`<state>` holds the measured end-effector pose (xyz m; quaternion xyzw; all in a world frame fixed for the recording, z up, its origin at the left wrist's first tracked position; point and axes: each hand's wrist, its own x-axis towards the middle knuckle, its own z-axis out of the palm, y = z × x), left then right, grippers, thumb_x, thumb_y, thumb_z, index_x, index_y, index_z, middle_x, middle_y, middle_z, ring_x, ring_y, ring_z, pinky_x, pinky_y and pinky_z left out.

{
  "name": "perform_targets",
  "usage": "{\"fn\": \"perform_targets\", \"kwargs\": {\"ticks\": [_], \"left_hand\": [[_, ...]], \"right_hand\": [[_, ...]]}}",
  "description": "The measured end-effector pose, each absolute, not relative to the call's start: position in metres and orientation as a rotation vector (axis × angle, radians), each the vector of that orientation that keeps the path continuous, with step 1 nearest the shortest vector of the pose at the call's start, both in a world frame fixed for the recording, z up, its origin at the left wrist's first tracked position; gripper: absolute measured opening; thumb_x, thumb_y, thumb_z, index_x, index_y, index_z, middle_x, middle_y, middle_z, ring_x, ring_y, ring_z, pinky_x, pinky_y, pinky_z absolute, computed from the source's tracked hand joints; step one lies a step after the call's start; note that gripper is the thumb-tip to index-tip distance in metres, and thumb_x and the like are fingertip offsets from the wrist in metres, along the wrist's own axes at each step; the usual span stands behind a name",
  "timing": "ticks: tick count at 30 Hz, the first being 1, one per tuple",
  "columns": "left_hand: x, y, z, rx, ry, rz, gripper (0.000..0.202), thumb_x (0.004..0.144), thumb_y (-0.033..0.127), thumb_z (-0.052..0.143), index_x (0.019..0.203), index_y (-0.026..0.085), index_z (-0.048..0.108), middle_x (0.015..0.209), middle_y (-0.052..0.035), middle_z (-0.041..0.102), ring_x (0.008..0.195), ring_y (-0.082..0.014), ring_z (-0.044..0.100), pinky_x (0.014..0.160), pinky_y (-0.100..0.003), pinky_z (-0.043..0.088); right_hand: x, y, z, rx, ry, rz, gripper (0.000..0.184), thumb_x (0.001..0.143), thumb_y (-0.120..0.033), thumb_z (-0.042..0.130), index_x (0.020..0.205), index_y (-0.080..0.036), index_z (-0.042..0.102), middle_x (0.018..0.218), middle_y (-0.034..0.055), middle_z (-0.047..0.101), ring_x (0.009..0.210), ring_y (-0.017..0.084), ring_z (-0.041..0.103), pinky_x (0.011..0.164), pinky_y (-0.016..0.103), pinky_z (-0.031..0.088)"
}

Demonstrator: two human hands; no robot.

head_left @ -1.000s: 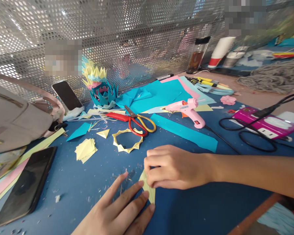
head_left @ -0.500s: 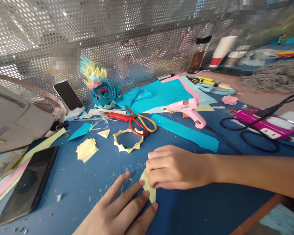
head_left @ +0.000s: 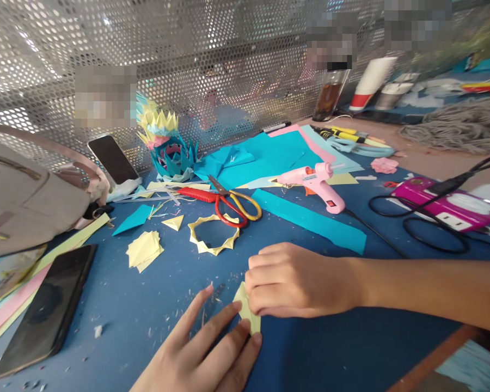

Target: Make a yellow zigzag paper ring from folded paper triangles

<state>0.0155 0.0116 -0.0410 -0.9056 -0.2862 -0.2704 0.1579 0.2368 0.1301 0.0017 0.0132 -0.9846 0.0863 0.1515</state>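
Note:
A small folded piece of pale yellow paper (head_left: 245,296) lies on the blue tabletop between my hands. My left hand (head_left: 206,348) is spread flat, its fingertips resting on the paper's left and lower edges. Curled closed, my right hand (head_left: 298,280) presses on the paper's right side; its fingertips are hidden underneath. Beyond them sits a zigzag ring of folded yellow paper (head_left: 215,251), touched by the handles of the scissors (head_left: 245,209). To the left are a stack of yellow paper squares (head_left: 144,250) and one folded yellow triangle (head_left: 174,222).
A pink glue gun (head_left: 316,182) lies behind my right hand, near a blue paper strip (head_left: 310,220). A purple power strip (head_left: 445,204) with black cables is at right. A phone (head_left: 44,310) lies at left; a spiky paper model (head_left: 169,147) stands at the back.
Both hands stay at the yellow paper with only a very slight shift. My left hand's fingertips have edged a little along the paper; the other table objects keep their places.

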Motion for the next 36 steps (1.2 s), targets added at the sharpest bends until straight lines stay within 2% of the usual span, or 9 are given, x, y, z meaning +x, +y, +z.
{"fn": "perform_targets", "kwargs": {"ticks": [5,9,13,17,21,25,28,33,36], "left_hand": [[0.015,0.011,-0.040,-2.592,-0.819,-0.801,0.028,0.100,0.017,0.044,0.106,0.021,0.071,0.099,0.0009,0.072,0.120,-0.0206,0.060,0.118,-0.054,0.025],[0.014,0.011,-0.043,-2.607,-0.819,-0.790,0.027,0.099,0.017,0.045,0.107,0.021,0.071,0.101,0.0007,0.072,0.119,-0.0207,0.061,0.119,-0.053,0.024],[0.013,0.011,-0.038,-2.612,-0.820,-0.793,0.024,0.099,0.018,0.048,0.107,0.021,0.071,0.102,-0.0003,0.072,0.116,-0.0211,0.063,0.118,-0.054,0.025],[0.014,0.012,-0.021,-2.699,-0.821,-0.646,0.027,0.099,0.017,0.045,0.109,0.020,0.070,0.101,0.0022,0.073,0.110,-0.0179,0.066,0.121,-0.047,0.019],[0.025,0.015,-0.010,-2.693,-0.898,-0.729,0.039,0.102,0.039,0.038,0.109,0.015,0.068,0.090,0.0004,0.073,0.097,-0.0183,0.069,0.118,-0.043,0.026],[0.044,0.016,-0.006,-2.629,-1.049,-0.739,0.028,0.097,0.032,0.044,0.095,0.013,0.065,0.076,-0.0032,0.067,0.072,-0.0192,0.065,0.087,-0.042,0.052],[0.056,0.015,0.000,-2.557,-1.137,-0.623,0.023,0.094,0.024,0.045,0.080,0.015,0.061,0.068,-0.0031,0.062,0.060,-0.0192,0.059,0.070,-0.040,0.054],[0.059,0.013,0.003,-2.409,-1.136,-0.502,0.032,0.093,0.004,0.033,0.080,0.015,0.061,0.064,-0.0025,0.059,0.057,-0.0183,0.058,0.070,-0.038,0.051],[0.055,0.013,0.002,-2.362,-1.114,-0.593,0.037,0.096,0.005,0.031,0.081,0.016,0.063,0.063,-0.0025,0.061,0.062,-0.0188,0.061,0.074,-0.039,0.049]], "right_hand": [[0.241,0.130,0.000,0.212,-2.725,0.115,0.022,0.099,-0.025,0.050,0.084,-0.020,0.066,0.081,-0.0001,0.066,0.069,0.013,0.049,0.057,0.032,0.027],[0.244,0.138,-0.001,0.254,-2.747,0.171,0.023,0.098,-0.035,0.053,0.092,-0.021,0.069,0.071,-0.0004,0.062,0.065,0.015,0.045,0.056,0.033,0.025],[0.246,0.150,0.002,0.186,-2.784,0.243,0.025,0.098,-0.036,0.051,0.091,-0.020,0.070,0.070,0.0005,0.061,0.067,0.016,0.044,0.058,0.033,0.025],[0.244,0.150,0.003,0.140,-2.785,0.273,0.030,0.100,-0.033,0.048,0.085,-0.017,0.069,0.070,0.0020,0.060,0.068,0.017,0.044,0.059,0.033,0.027],[0.240,0.142,0.002,0.003,-2.759,0.347,0.029,0.100,-0.031,0.048,0.084,-0.016,0.068,0.078,0.0035,0.062,0.072,0.016,0.046,0.064,0.030,0.033],[0.240,0.137,0.001,-0.113,-2.723,0.471,0.027,0.100,-0.028,0.048,0.086,-0.014,0.066,0.082,0.0046,0.063,0.076,0.016,0.049,0.070,0.027,0.037],[0.242,0.139,0.002,-0.223,-2.667,0.514,0.026,0.099,-0.029,0.049,0.085,-0.015,0.066,0.080,0.0038,0.064,0.076,0.015,0.050,0.071,0.026,0.039],[0.248,0.145,0.003,-0.368,-2.560,0.600,0.025,0.098,-0.023,0.049,0.083,-0.016,0.067,0.082,0.0022,0.065,0.080,0.014,0.056,0.075,0.025,0.040],[0.251,0.145,0.005,-0.384,-2.534,0.637,0.026,0.099,-0.022,0.047,0.083,-0.016,0.067,0.083,0.0023,0.066,0.082,0.014,0.057,0.076,0.026,0.040]]}}
